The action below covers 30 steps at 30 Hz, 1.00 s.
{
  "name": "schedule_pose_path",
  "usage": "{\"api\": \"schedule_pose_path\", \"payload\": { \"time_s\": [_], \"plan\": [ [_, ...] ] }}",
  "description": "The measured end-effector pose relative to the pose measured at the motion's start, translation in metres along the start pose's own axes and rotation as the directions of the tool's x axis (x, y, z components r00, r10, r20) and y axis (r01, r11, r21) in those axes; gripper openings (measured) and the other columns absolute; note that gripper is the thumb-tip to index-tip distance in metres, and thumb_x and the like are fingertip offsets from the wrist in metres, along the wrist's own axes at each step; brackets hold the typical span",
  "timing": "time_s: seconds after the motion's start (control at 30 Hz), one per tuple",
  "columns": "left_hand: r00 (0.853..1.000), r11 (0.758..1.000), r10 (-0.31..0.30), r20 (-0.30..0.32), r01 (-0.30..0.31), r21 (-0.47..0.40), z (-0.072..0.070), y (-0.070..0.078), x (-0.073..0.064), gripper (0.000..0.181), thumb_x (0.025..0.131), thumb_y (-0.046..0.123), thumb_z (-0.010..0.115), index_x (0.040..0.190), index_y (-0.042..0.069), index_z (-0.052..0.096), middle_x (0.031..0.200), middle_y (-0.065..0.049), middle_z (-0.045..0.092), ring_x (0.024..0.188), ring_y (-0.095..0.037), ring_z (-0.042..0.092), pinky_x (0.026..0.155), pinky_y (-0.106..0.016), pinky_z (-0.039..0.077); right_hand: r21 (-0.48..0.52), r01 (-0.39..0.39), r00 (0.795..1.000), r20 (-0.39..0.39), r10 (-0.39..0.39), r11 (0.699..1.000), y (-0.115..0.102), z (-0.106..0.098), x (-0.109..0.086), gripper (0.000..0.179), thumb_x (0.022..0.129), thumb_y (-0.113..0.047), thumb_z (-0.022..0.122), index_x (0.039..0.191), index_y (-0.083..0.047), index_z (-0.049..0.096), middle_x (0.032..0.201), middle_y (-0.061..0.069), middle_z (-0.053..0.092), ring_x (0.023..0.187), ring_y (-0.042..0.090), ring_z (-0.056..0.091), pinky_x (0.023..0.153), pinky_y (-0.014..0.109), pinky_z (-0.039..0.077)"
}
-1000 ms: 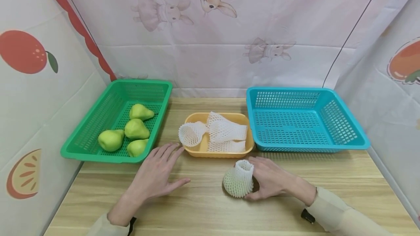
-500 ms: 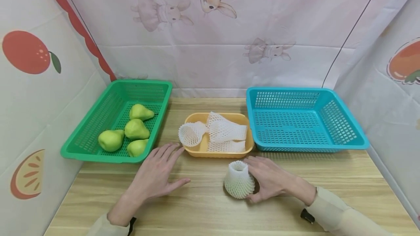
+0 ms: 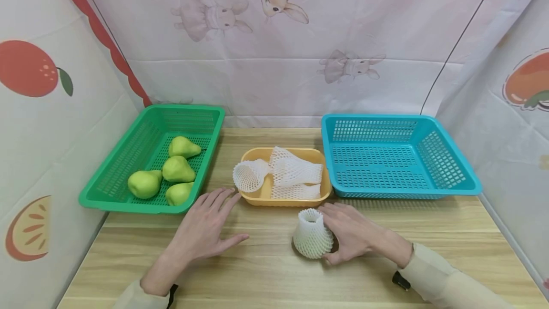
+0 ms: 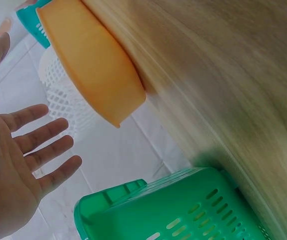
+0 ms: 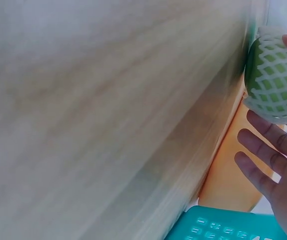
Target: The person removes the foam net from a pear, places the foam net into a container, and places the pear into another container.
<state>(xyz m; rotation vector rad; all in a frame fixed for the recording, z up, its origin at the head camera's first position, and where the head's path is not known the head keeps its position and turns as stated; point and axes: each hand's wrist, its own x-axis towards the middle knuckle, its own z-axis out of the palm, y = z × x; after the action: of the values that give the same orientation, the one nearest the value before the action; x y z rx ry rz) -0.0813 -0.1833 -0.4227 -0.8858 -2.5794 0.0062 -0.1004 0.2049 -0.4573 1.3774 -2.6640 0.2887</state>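
A green pear in a white foam net sleeve (image 3: 313, 240) stands on the wooden table, the sleeve's open end pointing up. My right hand (image 3: 351, 232) holds it from the right between thumb and index finger. In the right wrist view the pear's green skin (image 5: 253, 65) shows below the net, while the other fingers (image 5: 256, 172) stretch out apart from it. My left hand (image 3: 201, 228) hovers or rests with spread fingers beside the green basket's near corner, holding nothing. In the left wrist view, its fingers (image 4: 46, 135) are apart and relaxed.
Several bare green pears (image 3: 177, 169) lie in the green basket (image 3: 92, 194) at left. An orange tray (image 3: 283, 202) in the middle holds several white foam nets (image 3: 296, 170). At right stands a blue basket (image 3: 403, 192). Patterned cloth (image 3: 274, 85) hangs behind.
The netted pear has turned from a tilt to the right to standing more upright, with my right hand still at it. My left hand has not moved.
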Motion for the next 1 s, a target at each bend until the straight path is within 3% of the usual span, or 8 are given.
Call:
{"api": "schedule_pose_path", "payload": {
  "time_s": [0.4, 0.57, 0.87, 1.0],
  "plan": [
    [1.0, 1.0, -0.004, 0.01, 0.004, -0.003, -0.0013, 0.0004, -0.0001, 0.097, 0.077, 0.077, 0.075, 0.143, 0.007, 0.063, 0.141, -0.015, 0.066, 0.13, -0.034, 0.063, 0.107, -0.051, 0.055, 0.031, -0.063, 0.994, 0.087, 0.06, 0.998, -0.0004, -0.0012, 0.0029, 0.082, 0.06, -0.063, 0.086, 0.128, -0.022, 0.066, 0.117, -0.004, 0.073, 0.112, 0.016, 0.067, 0.098, 0.042, 0.061],
    [1.0, 1.0, -0.008, 0.017, 0.008, -0.004, -0.0012, 0.0003, 0.0001, 0.096, 0.079, 0.077, 0.073, 0.143, 0.007, 0.063, 0.142, -0.014, 0.066, 0.13, -0.034, 0.063, 0.107, -0.051, 0.055, 0.015, -0.075, 0.992, 0.105, 0.073, 0.997, -0.002, -0.0018, 0.0041, 0.077, 0.058, -0.063, 0.085, 0.122, -0.023, 0.068, 0.115, -0.002, 0.072, 0.108, 0.015, 0.066, 0.092, 0.041, 0.061],
    [1.0, 1.0, 0.008, 0.011, -0.008, 0.001, -0.0001, 0.0015, 0.0002, 0.095, 0.08, 0.078, 0.072, 0.141, 0.006, 0.064, 0.141, -0.015, 0.066, 0.13, -0.035, 0.063, 0.106, -0.052, 0.056, -0.018, -0.085, 0.992, 0.092, 0.086, 0.996, -0.004, -0.0044, 0.0036, 0.08, 0.058, -0.065, 0.084, 0.121, -0.019, 0.07, 0.123, 0.009, 0.074, 0.111, 0.023, 0.069, 0.092, 0.045, 0.062],
    [1.0, 1.0, 0.009, 0.009, -0.009, 0.003, -0.0009, 0.0025, 0.0009, 0.094, 0.079, 0.077, 0.073, 0.141, 0.006, 0.064, 0.142, -0.015, 0.066, 0.13, -0.035, 0.063, 0.106, -0.052, 0.056, -0.006, -0.086, 0.995, 0.044, 0.086, 0.996, -0.0034, -0.0051, 0.0031, 0.081, 0.056, -0.064, 0.085, 0.121, -0.019, 0.069, 0.118, 0.005, 0.073, 0.106, 0.018, 0.068, 0.085, 0.04, 0.062]
  ]
}}
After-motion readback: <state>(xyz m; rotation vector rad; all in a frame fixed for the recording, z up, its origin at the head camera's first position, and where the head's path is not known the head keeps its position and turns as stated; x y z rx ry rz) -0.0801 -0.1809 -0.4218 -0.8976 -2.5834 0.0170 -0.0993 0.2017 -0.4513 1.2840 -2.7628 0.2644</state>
